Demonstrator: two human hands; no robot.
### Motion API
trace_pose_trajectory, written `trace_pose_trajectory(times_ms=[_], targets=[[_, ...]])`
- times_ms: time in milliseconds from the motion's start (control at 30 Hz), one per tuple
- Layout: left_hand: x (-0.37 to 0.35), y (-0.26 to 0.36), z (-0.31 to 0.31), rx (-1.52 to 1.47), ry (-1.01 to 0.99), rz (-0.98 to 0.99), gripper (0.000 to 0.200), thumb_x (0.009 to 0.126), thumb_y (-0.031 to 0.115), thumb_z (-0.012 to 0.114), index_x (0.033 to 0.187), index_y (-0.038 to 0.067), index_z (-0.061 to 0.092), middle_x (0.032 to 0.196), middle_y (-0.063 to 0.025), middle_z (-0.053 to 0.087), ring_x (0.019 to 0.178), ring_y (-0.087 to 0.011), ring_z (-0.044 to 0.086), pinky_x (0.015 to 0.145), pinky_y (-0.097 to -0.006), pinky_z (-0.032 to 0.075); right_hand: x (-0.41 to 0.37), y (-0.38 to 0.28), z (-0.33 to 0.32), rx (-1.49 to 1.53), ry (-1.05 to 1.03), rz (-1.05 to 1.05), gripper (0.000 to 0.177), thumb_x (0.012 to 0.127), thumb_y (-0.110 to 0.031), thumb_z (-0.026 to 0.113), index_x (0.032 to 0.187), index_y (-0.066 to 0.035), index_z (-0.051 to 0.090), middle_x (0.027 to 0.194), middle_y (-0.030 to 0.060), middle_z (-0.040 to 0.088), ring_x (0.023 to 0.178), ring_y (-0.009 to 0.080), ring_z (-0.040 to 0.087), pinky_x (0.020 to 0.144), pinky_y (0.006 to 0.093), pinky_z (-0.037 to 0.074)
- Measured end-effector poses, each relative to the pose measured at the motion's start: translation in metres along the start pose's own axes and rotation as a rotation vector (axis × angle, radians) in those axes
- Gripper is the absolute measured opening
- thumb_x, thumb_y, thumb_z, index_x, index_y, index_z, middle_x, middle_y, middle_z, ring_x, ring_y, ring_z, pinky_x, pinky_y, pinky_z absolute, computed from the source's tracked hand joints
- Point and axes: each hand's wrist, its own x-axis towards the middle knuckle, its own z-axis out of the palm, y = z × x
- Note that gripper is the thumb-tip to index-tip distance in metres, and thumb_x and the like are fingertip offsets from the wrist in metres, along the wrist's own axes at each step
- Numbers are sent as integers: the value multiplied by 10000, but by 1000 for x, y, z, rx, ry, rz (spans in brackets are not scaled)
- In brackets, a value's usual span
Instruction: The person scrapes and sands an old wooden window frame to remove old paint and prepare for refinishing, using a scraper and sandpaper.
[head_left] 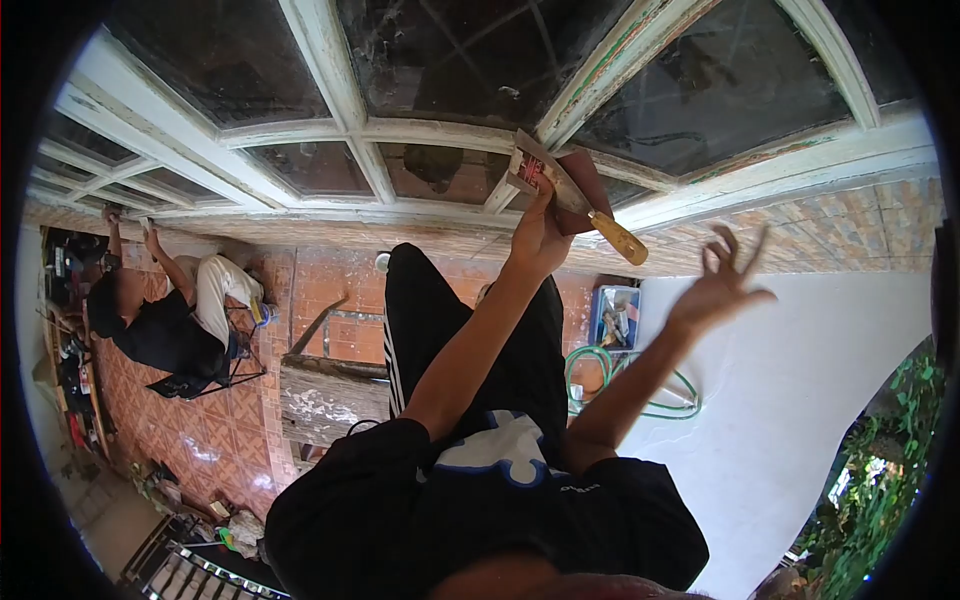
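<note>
My left hand (543,238) is raised to the window frame and grips a putty knife with a wide metal blade and a wooden handle (618,238). A brown-red sheet (583,190), perhaps sandpaper, is in the same hand behind the blade. The blade lies close to the worn white window frame (450,134), whose paint is chipped, with green and red traces on one bar. My right hand (722,285) hangs in the air to the right of the handle, its fingers spread and nothing in it.
At the left a person (160,320) sits on a folding chair, arms raised to the frame. A wooden bench (325,400) stands left of my legs. Below the frame at right are a blue bin (614,320) with items, a green hose (650,412) and a white wall (780,380).
</note>
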Motion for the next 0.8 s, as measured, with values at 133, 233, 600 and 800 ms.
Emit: trace_pose_trajectory(times_ms=[133,233,600,800], targets=[[1,0,1,43,-6,8,367,924,304,593,1230,122,501,1199,-4,560,1157,-183,520,1020,-358,403,-18,66,25,-102,-63,146,871,885,-742,39,1435,-164,386,1002,96,605,818,157,486,918,375,368],[-5,3,1,36,25,14,363,933,317,574,1233,126,503,1205,-1,564,1164,-183,518,1023,-353,399,-10,15,13,24,-52,210,881,886,-727,-4,1432,-161,392,1030,99,599,853,182,470,950,397,341],[-3,2,5,88,13,12,399,942,367,538,1250,120,487,1235,-7,554,1189,-179,502,1044,-357,377,-8,32,27,-84,-121,225,884,896,-712,-4,1415,-136,420,1014,91,607,867,180,467,911,374,358],[1,15,-4,71,21,68,535,890,394,611,1307,109,435,1242,-34,534,1219,-214,468,1061,-402,347,-29,35,51,-39,-265,320,868,890,-736,38,1426,-164,411,960,72,598,820,163,453,870,351,378]])
